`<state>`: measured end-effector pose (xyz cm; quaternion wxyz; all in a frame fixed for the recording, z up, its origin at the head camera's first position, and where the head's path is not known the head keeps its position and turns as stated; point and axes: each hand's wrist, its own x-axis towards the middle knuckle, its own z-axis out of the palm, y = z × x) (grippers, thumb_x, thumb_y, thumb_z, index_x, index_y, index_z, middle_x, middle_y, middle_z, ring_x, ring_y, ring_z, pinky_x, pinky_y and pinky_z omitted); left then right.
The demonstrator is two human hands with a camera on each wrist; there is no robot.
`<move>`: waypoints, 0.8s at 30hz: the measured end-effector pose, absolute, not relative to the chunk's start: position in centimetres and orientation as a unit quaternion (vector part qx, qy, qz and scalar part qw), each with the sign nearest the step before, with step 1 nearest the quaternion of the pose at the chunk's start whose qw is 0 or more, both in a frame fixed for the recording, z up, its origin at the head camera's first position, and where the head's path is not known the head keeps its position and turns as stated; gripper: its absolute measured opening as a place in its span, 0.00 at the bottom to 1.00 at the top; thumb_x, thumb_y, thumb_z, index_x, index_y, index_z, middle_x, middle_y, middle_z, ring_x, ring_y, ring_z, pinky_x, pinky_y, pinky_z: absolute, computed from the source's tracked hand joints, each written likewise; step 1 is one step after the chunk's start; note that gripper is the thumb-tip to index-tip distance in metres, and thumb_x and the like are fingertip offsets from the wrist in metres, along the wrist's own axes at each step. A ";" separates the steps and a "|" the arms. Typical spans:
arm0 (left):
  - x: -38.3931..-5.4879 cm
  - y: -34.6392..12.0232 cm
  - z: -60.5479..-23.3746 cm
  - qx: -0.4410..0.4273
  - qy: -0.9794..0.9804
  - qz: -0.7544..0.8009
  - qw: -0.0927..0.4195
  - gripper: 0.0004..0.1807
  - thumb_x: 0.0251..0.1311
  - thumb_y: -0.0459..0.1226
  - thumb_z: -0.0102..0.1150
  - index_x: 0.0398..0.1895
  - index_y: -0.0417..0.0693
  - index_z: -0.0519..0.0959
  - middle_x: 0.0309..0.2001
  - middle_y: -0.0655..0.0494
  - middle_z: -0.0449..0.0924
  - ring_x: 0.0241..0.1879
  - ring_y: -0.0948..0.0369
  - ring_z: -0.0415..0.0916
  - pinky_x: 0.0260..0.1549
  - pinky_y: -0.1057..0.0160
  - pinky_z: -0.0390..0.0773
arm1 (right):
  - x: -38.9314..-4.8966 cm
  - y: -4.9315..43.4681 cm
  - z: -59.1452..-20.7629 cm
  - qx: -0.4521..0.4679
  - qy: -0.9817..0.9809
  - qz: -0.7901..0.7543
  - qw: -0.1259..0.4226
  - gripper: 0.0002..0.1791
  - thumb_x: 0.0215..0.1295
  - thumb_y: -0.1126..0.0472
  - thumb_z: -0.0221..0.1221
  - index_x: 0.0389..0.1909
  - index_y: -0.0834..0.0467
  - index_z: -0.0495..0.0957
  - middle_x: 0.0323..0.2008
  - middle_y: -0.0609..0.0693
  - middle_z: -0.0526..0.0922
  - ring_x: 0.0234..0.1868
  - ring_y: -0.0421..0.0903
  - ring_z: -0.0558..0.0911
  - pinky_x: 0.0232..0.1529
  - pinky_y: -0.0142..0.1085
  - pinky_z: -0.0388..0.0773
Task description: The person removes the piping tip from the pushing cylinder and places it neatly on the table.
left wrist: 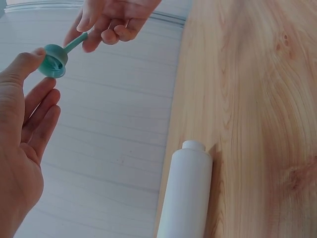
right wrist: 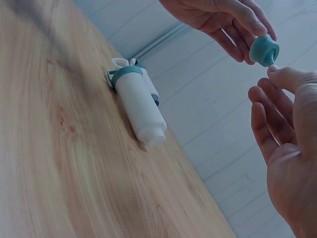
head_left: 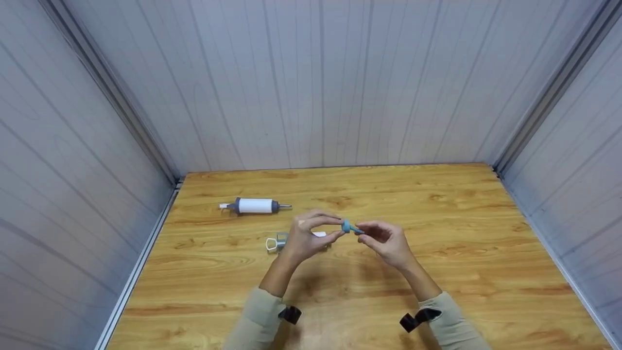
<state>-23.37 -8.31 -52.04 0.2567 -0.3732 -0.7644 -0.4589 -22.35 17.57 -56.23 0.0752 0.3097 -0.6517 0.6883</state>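
Above the wooden table, both hands hold a small teal nozzle cap [head_left: 346, 226] between them. It has a cup-shaped, hollow base and a thin spout. My left hand [head_left: 307, 238] pinches the cup end between thumb and fingertips. Thumb and fingers of my right hand [head_left: 387, 241] grip the thin spout [left wrist: 76, 42] at its far end. A white barrel [right wrist: 137, 106] with a narrow neck and a teal collar and handle [right wrist: 124, 74] lies on the table. In the head view my left hand partly covers it; its white loop [head_left: 271, 244] shows beside the wrist.
Farther back on the left, a second white-barrelled syringe [head_left: 256, 205] lies sideways, with dark grey ends and a metal tip pointing right. Ribbed pale wall panels [head_left: 320, 87] enclose the wooden table [head_left: 461, 218] at the back and both sides.
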 end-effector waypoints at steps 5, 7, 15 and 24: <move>-23.4 -8.3 -52.4 -0.378 -0.754 -0.472 0.255 0.11 0.61 0.30 0.84 0.47 0.45 0.96 0.46 0.48 0.97 0.45 0.50 0.95 0.48 0.56 0.95 | -22.3 17.6 -56.2 0.299 -0.660 0.684 0.080 0.10 0.73 0.82 0.62 0.52 0.82 0.84 0.46 0.39 0.94 0.44 0.35 0.93 0.47 0.28 0.92; -23.4 -8.2 -52.5 -0.381 -0.748 -0.480 0.254 0.12 0.61 0.29 0.83 0.47 0.45 0.96 0.46 0.48 0.97 0.45 0.50 0.95 0.48 0.56 0.95 | -22.3 17.7 -56.2 0.301 -0.658 0.686 0.080 0.10 0.73 0.82 0.62 0.52 0.81 0.84 0.46 0.39 0.94 0.44 0.35 0.93 0.48 0.28 0.92; -23.3 -8.2 -52.7 -0.388 -0.744 -0.490 0.237 0.12 0.62 0.29 0.83 0.48 0.44 0.95 0.47 0.47 0.96 0.48 0.49 0.95 0.51 0.56 0.95 | -22.2 18.1 -56.2 0.313 -0.650 0.687 0.083 0.11 0.71 0.84 0.61 0.51 0.81 0.84 0.46 0.39 0.93 0.44 0.36 0.93 0.47 0.30 0.93; -23.3 -8.3 -52.4 -0.383 -0.739 -0.504 0.228 0.13 0.60 0.28 0.83 0.48 0.43 0.95 0.47 0.45 0.96 0.49 0.48 0.94 0.52 0.57 0.94 | -22.5 18.1 -56.0 0.308 -0.651 0.688 0.088 0.11 0.71 0.84 0.62 0.51 0.81 0.85 0.46 0.39 0.93 0.43 0.34 0.93 0.46 0.29 0.92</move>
